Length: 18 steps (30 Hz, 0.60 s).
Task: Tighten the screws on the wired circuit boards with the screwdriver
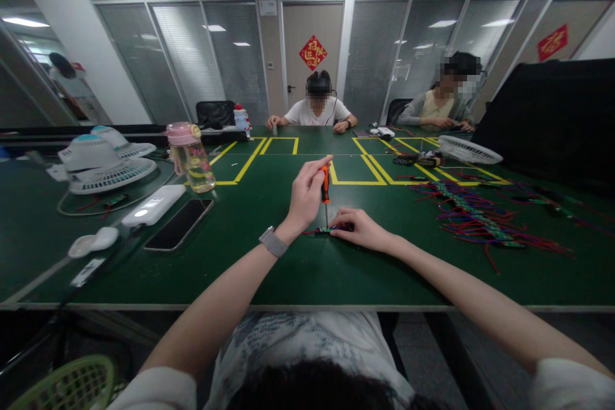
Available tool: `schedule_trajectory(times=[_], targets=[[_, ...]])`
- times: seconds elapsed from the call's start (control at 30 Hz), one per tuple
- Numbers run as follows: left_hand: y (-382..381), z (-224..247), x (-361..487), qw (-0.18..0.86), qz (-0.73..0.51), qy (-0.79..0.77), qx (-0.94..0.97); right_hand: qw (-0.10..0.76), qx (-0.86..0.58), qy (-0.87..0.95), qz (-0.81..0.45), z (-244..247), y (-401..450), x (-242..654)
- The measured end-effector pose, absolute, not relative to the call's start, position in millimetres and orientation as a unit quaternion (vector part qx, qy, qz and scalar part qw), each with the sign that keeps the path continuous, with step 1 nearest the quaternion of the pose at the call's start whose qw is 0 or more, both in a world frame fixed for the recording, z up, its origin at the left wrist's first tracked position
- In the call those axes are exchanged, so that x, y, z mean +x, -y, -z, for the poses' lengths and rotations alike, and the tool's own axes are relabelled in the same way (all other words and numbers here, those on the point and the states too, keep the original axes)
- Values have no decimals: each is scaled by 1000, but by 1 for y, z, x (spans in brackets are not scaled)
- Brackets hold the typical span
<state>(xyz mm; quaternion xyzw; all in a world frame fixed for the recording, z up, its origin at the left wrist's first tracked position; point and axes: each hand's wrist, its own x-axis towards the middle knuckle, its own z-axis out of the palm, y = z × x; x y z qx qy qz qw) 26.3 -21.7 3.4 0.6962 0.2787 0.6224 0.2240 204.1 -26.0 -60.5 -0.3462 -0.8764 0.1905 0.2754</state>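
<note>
My left hand [307, 191], with a watch on its wrist, is wrapped round the orange and black handle of a screwdriver [325, 187]. The screwdriver stands nearly upright, its shaft reaching down to a small green circuit board [323, 231] with thin wires. That board lies on the green table [288, 278]. From the right, my right hand [355, 228] holds the board's right end between its fingertips. The exact contact of the tip with the board is too small to make out.
On the left are a phone [179, 225], a white power bank [154, 205], a pink-lidded bottle [196, 160] and white fans [108, 163]. Several wired boards [480, 213] lie at the right. Two people sit across the table, near another fan [468, 150].
</note>
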Motion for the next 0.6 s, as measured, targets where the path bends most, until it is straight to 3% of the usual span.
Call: schedule_trajectory(times=[0.1, 0.33, 0.6], targets=[[22, -3, 28, 261, -624, -268, 686, 276, -347, 876, -193, 61, 26, 204], [23, -2, 27, 171, -640, -293, 689, 280, -345, 876, -190, 62, 26, 204], [23, -4, 28, 234, -616, -269, 703, 278, -345, 876, -191, 62, 26, 204]])
